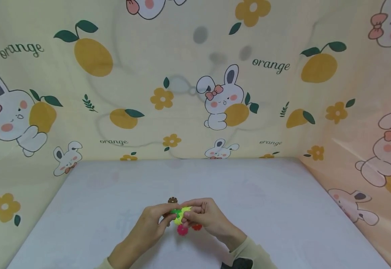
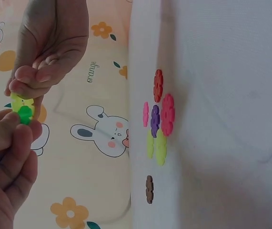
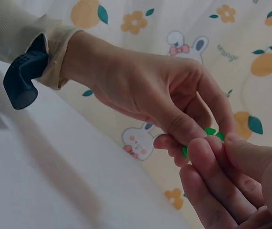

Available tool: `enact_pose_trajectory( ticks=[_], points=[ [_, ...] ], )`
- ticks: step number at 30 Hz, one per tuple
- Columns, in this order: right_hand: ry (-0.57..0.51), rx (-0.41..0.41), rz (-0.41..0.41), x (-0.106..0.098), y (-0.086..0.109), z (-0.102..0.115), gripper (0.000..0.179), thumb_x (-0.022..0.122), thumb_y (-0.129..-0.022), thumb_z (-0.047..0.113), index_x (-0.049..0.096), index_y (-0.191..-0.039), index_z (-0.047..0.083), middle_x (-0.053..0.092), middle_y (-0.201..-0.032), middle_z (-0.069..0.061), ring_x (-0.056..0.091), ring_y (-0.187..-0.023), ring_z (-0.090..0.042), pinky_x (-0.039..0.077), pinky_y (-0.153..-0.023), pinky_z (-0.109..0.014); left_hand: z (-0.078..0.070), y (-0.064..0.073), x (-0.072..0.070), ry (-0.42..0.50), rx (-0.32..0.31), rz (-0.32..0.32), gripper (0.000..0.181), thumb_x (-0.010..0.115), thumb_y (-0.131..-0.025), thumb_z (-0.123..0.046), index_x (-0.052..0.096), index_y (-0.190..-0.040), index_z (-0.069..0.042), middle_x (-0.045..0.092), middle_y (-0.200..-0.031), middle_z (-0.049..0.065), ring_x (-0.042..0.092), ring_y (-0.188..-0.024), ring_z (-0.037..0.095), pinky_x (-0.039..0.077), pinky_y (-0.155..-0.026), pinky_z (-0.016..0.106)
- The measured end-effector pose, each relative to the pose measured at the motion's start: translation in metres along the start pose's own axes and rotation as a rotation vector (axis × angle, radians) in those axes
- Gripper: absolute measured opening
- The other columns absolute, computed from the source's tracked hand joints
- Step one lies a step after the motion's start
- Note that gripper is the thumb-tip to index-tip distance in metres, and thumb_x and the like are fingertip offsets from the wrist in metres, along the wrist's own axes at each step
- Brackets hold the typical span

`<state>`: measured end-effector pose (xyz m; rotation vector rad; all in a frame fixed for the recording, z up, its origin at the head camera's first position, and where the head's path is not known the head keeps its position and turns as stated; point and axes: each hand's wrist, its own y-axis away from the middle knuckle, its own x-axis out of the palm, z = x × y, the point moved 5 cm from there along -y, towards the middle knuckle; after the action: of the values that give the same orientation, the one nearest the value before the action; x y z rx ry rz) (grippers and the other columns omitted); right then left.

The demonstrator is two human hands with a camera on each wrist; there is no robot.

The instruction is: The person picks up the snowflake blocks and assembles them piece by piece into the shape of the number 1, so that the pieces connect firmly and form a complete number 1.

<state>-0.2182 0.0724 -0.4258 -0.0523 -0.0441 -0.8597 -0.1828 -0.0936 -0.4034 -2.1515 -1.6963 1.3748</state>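
Observation:
Just above the table, the left hand (image 1: 147, 223) pinches a green notched snowflake disc (image 2: 25, 115) between thumb and fingertips. The right hand (image 1: 212, 218) pinches a yellow snowflake disc (image 1: 179, 218), which overlaps the green one in the head and left wrist views. Both hands meet fingertip to fingertip around these discs. In the right wrist view the fingers cover much of the green disc, and its edge shows between the left hand (image 3: 240, 191) and the right hand (image 3: 150, 90); the yellow disc is hidden there.
Several loose discs lie on the white table (image 1: 81, 224) beneath the hands: a red disc (image 2: 158, 86), a pinkish-red disc (image 2: 167, 115), a purple disc (image 2: 155, 121), a yellow-green disc (image 2: 161, 148) and a brown disc (image 2: 149, 189). A printed cloth (image 1: 182, 123) stands behind.

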Motion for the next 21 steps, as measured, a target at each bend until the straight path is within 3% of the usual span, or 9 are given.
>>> enact_pose_trajectory(
  ticks=[5,12,21],
  points=[
    [0.028,0.034,-0.025,-0.0004,0.0010,0.0014,0.043,0.067,-0.098,0.019,0.060,-0.132,-0.006,0.076,-0.085,0.009,0.072,-0.078,-0.002,0.055,-0.069,-0.017,-0.0026,0.0003,-0.0029,-0.066,-0.014,-0.011,0.028,0.074,-0.087,0.001,0.072,-0.115,-0.004,0.077,-0.102,0.004,0.066,-0.078,0.005,0.058,-0.073,0.020],
    [0.060,0.040,-0.035,-0.0024,0.0005,0.0018,0.045,0.066,-0.099,0.019,0.058,-0.135,-0.006,0.076,-0.085,0.010,0.072,-0.078,-0.003,0.056,-0.071,-0.019,-0.0033,0.0015,-0.0064,-0.244,0.019,-0.052,0.029,0.078,-0.086,-0.007,0.074,-0.114,-0.009,0.079,-0.103,0.000,0.069,-0.085,0.004,0.058,-0.074,0.023],
    [0.070,0.001,-0.048,-0.0052,0.0009,0.0037,0.044,0.064,-0.099,0.010,0.052,-0.137,-0.009,0.074,-0.090,0.011,0.070,-0.077,-0.003,0.058,-0.074,-0.020,-0.0035,0.0003,-0.0087,-0.246,0.025,-0.081,0.028,0.079,-0.086,-0.007,0.073,-0.113,-0.010,0.078,-0.102,-0.001,0.063,-0.076,-0.001,0.053,-0.065,0.017]
  ],
)
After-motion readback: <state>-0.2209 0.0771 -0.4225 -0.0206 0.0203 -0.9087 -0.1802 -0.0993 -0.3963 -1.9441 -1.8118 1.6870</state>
